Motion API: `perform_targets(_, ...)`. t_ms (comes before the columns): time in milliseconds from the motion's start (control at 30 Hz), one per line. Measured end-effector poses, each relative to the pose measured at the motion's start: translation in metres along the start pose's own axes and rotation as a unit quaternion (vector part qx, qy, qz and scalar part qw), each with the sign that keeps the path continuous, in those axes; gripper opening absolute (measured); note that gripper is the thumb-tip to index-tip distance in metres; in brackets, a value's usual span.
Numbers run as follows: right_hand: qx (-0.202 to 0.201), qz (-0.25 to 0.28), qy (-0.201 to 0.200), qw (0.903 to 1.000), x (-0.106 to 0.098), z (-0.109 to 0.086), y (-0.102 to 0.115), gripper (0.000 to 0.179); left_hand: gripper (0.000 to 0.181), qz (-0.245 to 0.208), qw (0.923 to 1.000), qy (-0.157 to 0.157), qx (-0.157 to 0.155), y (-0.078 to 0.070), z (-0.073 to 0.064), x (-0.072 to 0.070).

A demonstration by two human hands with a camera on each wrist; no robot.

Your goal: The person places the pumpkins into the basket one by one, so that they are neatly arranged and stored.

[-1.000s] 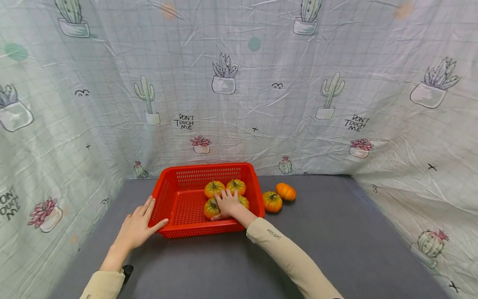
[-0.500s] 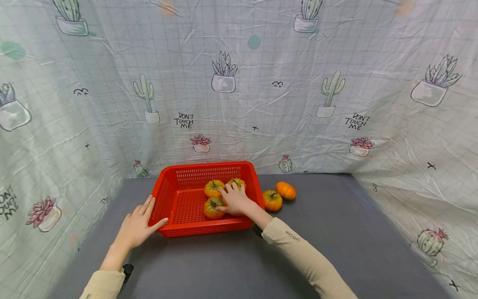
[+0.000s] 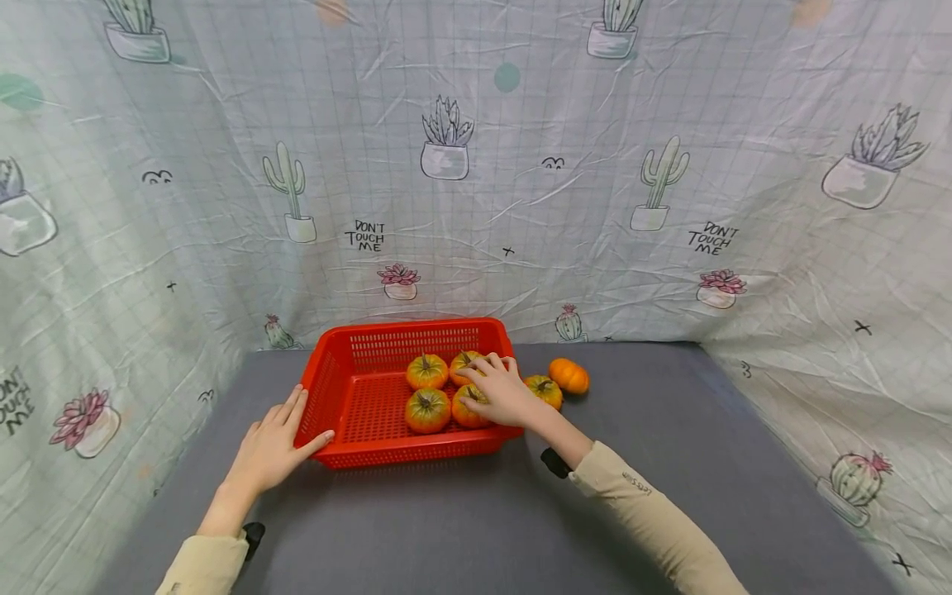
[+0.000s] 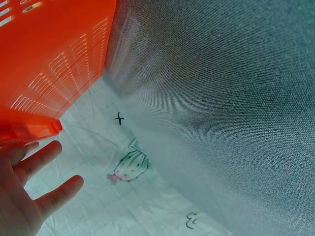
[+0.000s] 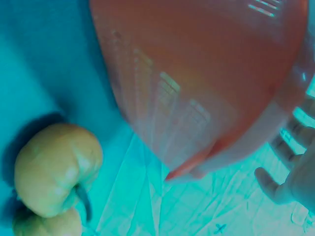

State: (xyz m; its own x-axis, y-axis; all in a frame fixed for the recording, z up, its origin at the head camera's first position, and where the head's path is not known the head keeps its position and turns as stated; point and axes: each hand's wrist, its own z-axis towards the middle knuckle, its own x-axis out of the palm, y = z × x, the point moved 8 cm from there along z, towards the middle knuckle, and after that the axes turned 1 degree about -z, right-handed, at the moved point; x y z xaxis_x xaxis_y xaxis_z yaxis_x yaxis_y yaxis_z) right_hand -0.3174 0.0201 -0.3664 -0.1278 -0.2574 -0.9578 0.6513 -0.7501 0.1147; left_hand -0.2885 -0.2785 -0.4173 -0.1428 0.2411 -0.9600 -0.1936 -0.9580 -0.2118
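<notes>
A red perforated plastic basket (image 3: pixel 412 454) holds several small yellow-green pumpkins (image 3: pixel 427 411) in its right half. My left hand (image 3: pixel 271 446) rests at the basket's left front corner, fingers along the left rim and thumb toward the front rim. In the left wrist view its straight fingers (image 4: pixel 42 160) are beside the red wall. My right hand (image 3: pixel 509 395) hovers across the right rim, loosely bent fingers over the right-hand pumpkins and partly hiding them. The right wrist view shows those fingers (image 5: pixel 283 152) spread beyond the rim, gripping nothing.
Just right of the basket, a yellow-green pumpkin (image 3: pixel 546 392) sits partly behind my right hand. An orange pumpkin (image 3: pixel 568 376) lies beside it. Dark grey cloth (image 3: pixel 387 529) covers the table, and a cactus-print sheet (image 3: pixel 506 190) hangs behind and at both sides.
My right hand has drawn up and rightward from among the basket's pumpkins to its right rim, uncovering the front ones. The left hand stays on the left rim.
</notes>
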Motion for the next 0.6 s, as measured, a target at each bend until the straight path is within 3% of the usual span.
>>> perform_targets(433, -0.01, 0.026, -0.093, 0.9953, -0.023, -0.041, -0.042, 0.037, 0.09, -0.001, 1.0, -0.006, 0.004, -0.001, -0.001, -0.003)
perform_targets(600, 0.018, 0.03, -0.101, 0.9943, -0.022, -0.06, -0.073, 0.037, 0.09, -0.003, 1.0, 0.0, 0.003, -0.002, -0.001, -0.001)
